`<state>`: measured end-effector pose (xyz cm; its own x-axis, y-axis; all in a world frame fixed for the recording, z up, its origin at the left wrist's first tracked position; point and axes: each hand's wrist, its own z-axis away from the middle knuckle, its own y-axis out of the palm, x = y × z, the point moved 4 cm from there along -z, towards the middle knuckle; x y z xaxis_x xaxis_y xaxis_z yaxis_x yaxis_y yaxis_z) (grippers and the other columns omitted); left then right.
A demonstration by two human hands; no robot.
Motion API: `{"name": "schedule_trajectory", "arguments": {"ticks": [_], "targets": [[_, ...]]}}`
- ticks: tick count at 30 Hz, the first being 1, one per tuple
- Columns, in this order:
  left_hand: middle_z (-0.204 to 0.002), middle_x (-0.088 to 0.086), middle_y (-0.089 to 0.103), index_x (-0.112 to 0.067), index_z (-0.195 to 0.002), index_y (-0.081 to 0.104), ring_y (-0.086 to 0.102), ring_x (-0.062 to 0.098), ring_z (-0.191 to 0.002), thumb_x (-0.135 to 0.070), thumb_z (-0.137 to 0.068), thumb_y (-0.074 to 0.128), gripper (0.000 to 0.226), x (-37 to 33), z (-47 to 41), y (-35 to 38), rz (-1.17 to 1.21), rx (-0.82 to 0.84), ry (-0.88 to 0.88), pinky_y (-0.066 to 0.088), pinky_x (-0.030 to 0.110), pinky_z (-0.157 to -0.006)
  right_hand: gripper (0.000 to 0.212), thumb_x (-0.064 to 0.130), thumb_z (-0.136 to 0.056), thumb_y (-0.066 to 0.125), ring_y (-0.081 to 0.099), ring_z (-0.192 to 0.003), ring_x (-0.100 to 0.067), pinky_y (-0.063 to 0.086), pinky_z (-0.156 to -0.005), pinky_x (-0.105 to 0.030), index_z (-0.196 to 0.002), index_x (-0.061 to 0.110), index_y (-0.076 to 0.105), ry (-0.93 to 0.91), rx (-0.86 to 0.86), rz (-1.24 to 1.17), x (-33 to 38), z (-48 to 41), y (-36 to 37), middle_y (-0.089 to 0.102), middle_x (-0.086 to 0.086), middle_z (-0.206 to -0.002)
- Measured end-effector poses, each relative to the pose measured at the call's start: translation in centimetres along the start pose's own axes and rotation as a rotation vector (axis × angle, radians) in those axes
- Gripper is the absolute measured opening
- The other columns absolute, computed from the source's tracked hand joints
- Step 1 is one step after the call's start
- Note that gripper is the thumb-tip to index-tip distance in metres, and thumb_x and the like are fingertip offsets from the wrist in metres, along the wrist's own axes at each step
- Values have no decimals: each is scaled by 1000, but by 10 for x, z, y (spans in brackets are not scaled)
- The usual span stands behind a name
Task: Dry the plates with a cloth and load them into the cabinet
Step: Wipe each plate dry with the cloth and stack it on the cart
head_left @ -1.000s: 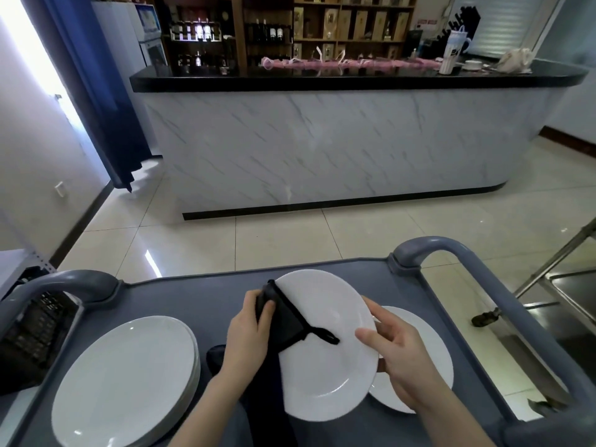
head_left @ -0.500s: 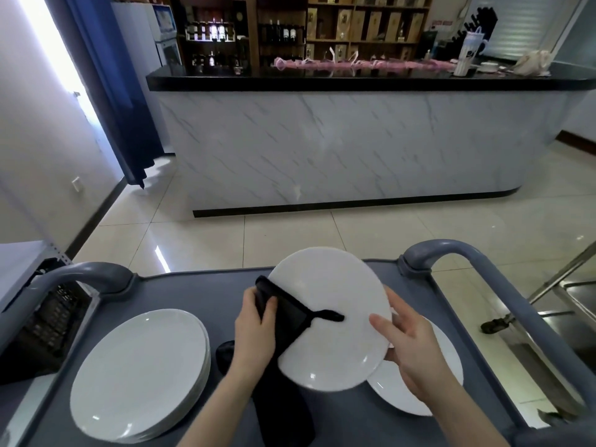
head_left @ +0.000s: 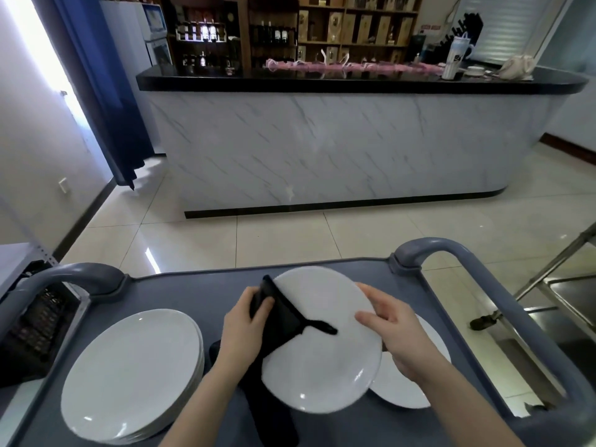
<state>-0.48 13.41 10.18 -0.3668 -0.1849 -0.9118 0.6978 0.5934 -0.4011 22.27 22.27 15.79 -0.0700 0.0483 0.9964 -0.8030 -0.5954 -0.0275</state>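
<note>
one cloth (head_left: 283,317), perhaps six plates (head_left: 322,366)

A bar or restaurant: a marble-fronted bar counter (head_left: 338,146) fills mid-frame, wine-bottle shelves (head_left: 271,30) stand behind at top, and a grey service cart (head_left: 193,285) carries stacked plates (head_left: 129,372) below.

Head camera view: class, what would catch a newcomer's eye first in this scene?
First, the white plate held tilted above the grey cart, with the left hand holding a black cloth against it and the right hand gripping its rim. Next come a stack of plates on the cart's left side and the marble-fronted counter across the tiled floor.
</note>
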Motion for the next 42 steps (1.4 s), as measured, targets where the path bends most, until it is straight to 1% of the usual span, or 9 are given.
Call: {"name": "schedule_trajectory", "arguments": {"ticks": [4, 7, 10, 15, 18, 24, 29, 35, 42], "targets": [[-86, -8, 65, -26, -89, 56, 61, 10, -86, -26, -98, 55, 9, 20, 24, 21, 229, -115, -224, 47, 27, -72, 49, -1, -97, 52, 73, -91, -14, 60, -67, -33, -110, 43, 69, 39, -294, -286, -23, 3, 2, 75, 6, -104], [-89, -4, 67, -22, -91, 58, 62, 16, -88, -23, -99, 54, 10, 21, 27, 23, 318, -135, -247, 49, 33, -75, 46, -3, -96, 53, 72, -88, -13, 60, -66, -35, -117, 37, 58, 71, -284, -319, -34, 5, 8, 74, 5, -100], [-85, -14, 67, -29, -90, 57, 61, 1, -84, -21, -99, 52, 13, 14, 19, 7, 208, -125, -138, 44, 22, -69, 39, 6, -94, 62, 70, -94, -10, 59, -69, -33, -118, 35, 51, 66, -256, -94, -31, 1, -2, 70, 2, -114], [-85, -23, 64, -38, -95, 54, 60, -1, -81, -17, -100, 51, 21, -16, 11, -7, -4, 16, 161, 44, 11, -66, 39, 44, -90, 65, 59, -103, 9, 46, -85, -14, -123, 55, 47, -213, -106, 572, 13, -28, -5, 65, 28, -110], [-84, -21, 63, -36, -96, 55, 60, 5, -78, -16, -100, 51, 21, -30, 8, -4, -100, 132, 282, 45, 17, -66, 28, 63, -89, 51, 63, -83, -6, 48, -76, -26, -111, 47, 52, -215, 113, 880, 17, -43, 16, 70, 7, -88], [-82, -13, 64, -31, -92, 59, 58, 7, -76, -18, -99, 54, 16, -32, -3, -11, -25, 164, 218, 42, 17, -67, 19, 47, -97, 53, 62, -75, -21, 47, -73, -35, -91, 33, 65, -322, 27, 664, 10, -47, 24, 68, 0, -76], [-80, -13, 64, -27, -91, 59, 57, 4, -77, -23, -100, 52, 11, -17, -1, -17, 115, -123, -8, 41, 17, -65, 19, 33, -100, 55, 64, -79, -1, 46, -66, -12, -88, 32, 70, -302, -326, 328, -6, -28, 20, 71, 14, -83], [-84, -7, 62, -28, -87, 50, 57, 6, -82, -30, -101, 49, 14, 1, 36, 10, 219, -390, -298, 37, 22, -62, 27, 39, -102, 49, 58, -72, 1, 48, -70, -28, -82, 30, 64, -119, -719, 15, -33, -15, 34, 67, 14, -80], [-83, -8, 64, -28, -88, 50, 57, -5, -77, -24, -99, 54, 12, 2, 22, 2, 112, -175, -158, 40, 10, -60, 22, 33, -102, 50, 57, -71, 2, 43, -61, -13, -82, 34, 61, -182, -530, 220, -25, -19, 9, 66, 17, -77]]}}
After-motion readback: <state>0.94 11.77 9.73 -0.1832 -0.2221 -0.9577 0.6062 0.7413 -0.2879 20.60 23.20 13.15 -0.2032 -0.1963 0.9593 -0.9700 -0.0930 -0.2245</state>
